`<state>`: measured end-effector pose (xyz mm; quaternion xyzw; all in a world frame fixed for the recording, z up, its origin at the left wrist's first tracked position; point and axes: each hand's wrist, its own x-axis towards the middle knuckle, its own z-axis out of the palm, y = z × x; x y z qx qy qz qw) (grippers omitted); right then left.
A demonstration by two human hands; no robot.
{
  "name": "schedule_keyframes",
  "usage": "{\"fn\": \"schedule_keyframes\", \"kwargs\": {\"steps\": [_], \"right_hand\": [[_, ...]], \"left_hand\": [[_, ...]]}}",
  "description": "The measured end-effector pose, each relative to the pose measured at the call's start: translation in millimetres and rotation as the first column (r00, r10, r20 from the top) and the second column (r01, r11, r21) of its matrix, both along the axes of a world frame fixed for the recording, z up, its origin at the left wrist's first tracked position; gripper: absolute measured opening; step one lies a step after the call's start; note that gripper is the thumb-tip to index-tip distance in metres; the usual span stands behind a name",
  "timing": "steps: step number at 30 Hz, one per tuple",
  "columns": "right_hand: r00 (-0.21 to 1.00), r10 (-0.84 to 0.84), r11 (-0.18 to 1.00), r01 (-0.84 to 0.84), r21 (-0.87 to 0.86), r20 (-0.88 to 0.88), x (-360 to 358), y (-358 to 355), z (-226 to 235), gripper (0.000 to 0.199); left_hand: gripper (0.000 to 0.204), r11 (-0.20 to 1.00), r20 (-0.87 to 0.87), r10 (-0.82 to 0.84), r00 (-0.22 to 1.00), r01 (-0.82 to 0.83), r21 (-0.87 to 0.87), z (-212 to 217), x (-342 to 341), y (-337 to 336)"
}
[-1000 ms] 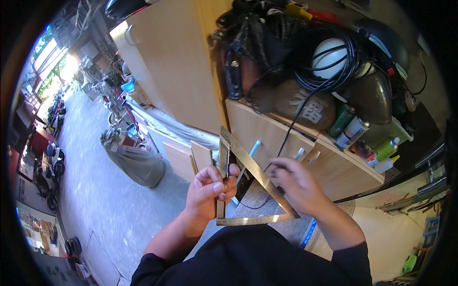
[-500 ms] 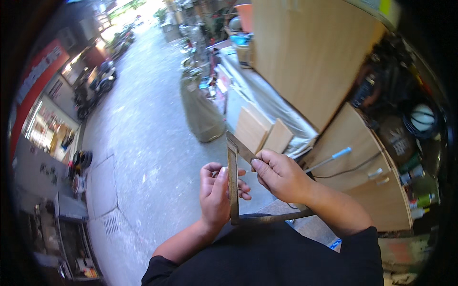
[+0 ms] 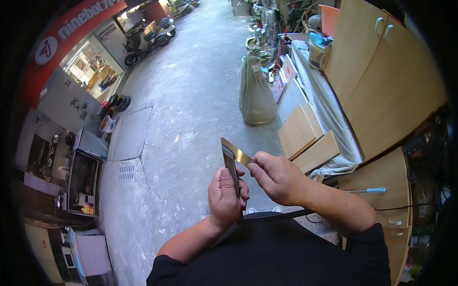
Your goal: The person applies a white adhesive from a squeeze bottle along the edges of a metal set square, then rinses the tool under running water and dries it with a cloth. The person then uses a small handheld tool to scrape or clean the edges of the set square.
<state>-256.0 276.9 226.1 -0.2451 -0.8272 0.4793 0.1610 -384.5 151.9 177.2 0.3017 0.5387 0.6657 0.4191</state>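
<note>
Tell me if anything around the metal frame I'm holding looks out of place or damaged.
Nothing stands out. The metal frame looks straight in both hands, and the wooden boards lean tidily against the covered bench.

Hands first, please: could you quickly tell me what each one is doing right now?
Left hand: closed around one side of the metal frame.
Right hand: pinching the frame's other strip.

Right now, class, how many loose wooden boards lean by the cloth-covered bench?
2: a larger board propped against the bench's cloth, and a narrower board lower down, beside it. Others may be hidden behind them.
</note>
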Motion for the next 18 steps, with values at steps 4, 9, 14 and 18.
{"fn": "schedule_keyframes", "kwargs": {"steps": [4,9,14,18], "right_hand": [[0.998,0.063,0.997,-0.062,-0.034,0.028,-6.1,6.5,-0.2,0.023],[0.993,0.116,0.993,-0.117,0.013,0.016,-11.1,18.1,-6.4,0.023],[0.985,0.172,0.985,-0.172,0.02,-0.011,-22.6,31.4,-17.5,0.025],[0.954,0.27,0.957,-0.251,-0.146,0.129,-49.9,64.2,-32.2,0.034]], "left_hand": [[0.043,0.999,0.046,0.037,0.998,-0.036,-0.022,-0.7,1.2,-1.0],[0.042,0.996,0.082,0.086,0.993,-0.086,-0.011,-5.6,4.4,3.2],[0.042,0.99,0.121,0.139,0.983,-0.136,-0.03,-7.2,2.1,9.2],[0.042,0.974,0.208,0.214,0.954,-0.191,-0.122,-20.9,-17.8,27.8]]}}
